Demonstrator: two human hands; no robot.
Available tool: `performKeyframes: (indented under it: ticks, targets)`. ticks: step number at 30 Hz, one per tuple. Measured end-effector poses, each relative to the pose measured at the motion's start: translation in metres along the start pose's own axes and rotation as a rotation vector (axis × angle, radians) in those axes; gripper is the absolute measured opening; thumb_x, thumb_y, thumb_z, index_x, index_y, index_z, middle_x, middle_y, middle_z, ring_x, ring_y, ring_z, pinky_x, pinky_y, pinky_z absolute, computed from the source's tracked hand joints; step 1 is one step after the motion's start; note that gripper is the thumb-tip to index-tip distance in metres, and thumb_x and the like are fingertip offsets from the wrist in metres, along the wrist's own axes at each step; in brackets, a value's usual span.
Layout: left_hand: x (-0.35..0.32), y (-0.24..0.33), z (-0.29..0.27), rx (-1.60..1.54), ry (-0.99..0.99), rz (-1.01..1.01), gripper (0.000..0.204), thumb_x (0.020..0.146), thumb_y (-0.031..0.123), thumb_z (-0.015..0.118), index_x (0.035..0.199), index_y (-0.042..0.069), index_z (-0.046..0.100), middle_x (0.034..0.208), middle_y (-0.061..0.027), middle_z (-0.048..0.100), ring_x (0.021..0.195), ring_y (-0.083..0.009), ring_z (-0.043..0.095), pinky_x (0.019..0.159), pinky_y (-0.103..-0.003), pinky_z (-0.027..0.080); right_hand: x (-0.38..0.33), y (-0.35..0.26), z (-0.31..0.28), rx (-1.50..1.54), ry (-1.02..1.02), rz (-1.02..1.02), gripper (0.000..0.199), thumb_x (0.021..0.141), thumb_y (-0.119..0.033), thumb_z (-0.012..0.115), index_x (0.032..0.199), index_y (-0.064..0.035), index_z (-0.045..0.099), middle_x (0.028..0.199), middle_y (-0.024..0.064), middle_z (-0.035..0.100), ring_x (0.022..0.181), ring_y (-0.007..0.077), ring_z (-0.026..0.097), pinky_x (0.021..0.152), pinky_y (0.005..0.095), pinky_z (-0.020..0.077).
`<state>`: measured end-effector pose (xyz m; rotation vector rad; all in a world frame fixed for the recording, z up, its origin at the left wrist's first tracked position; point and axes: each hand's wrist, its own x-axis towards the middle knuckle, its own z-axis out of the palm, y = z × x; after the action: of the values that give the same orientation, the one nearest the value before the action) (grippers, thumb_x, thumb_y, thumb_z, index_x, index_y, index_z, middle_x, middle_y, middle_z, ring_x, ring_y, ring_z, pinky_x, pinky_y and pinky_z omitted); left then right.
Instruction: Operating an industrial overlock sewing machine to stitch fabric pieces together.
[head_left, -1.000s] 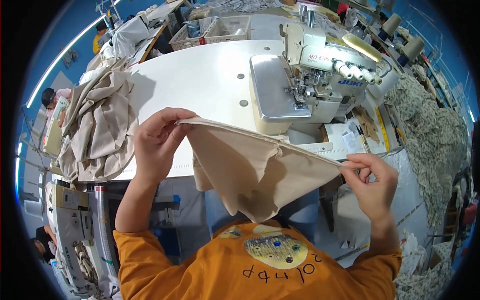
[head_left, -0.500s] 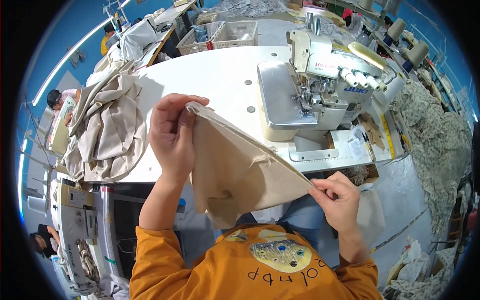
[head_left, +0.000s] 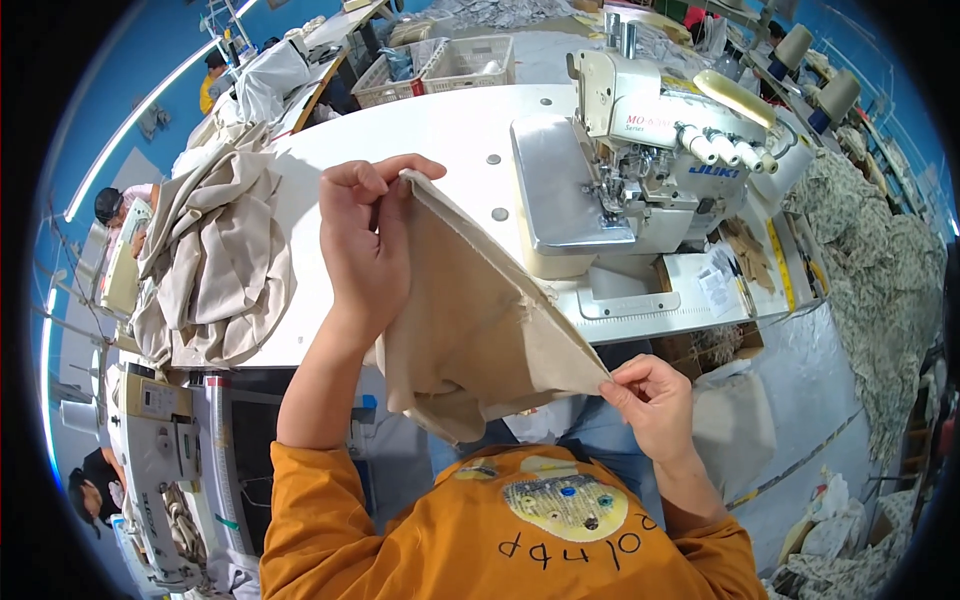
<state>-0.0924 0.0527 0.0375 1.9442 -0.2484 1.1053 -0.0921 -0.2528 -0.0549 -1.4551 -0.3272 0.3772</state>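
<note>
Between my two hands hangs a piece of beige fabric, with its upper edge drawn in a slanting line. My left hand pinches the upper corner, raised over the front of the white table. Lower down on the right, my right hand grips the other end between thumb and fingers. The fabric's bottom sags in folds above my lap. Just beyond it, to the right, stands a white overlock sewing machine with a shiny metal plate.
A heap of beige fabric drapes over the left end of the white table. White plastic baskets stand behind. Scissors and a yellow measuring tape lie at the right. Patterned cloth is piled beyond. People work at the far left.
My left hand has risen a little and moved right with the fabric's corner. My right hand has shifted slightly left, still gripping the other end.
</note>
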Motion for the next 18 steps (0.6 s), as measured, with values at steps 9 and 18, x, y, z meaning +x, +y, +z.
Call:
performKeyframes:
  ticks: [9, 18]
  targets:
    - [0.034, -0.027, 0.054, 0.172, -0.358, -0.119, 0.01, 0.095, -0.009, 0.044, 0.099, 0.0, 0.046, 0.097, -0.0135, 0.071, 0.083, -0.0133, 0.061, 0.076, -0.025, 0.048, -0.004, 0.043, -0.012, 0.411, 0.038, 0.264, 0.014, 0.087, -0.008, 0.076, 0.089, -0.0046, 0.063, 0.075, 0.0019, 0.064, 0.052, 0.0021, 0.044, 0.044, 0.017, 0.0309]
    - [0.016, -0.066, 0.096, 0.293, -0.53, -0.004, 0.012, 0.085, -0.01, 0.055, 0.093, 0.0, 0.051, 0.099, -0.0134, 0.068, 0.084, -0.0268, 0.062, 0.079, -0.034, 0.051, -0.006, 0.082, -0.025, 0.481, 0.168, 0.345, 0.015, 0.087, -0.009, 0.076, 0.089, -0.0044, 0.063, 0.076, 0.0028, 0.065, 0.052, 0.0026, 0.042, 0.044, 0.0183, 0.0292]
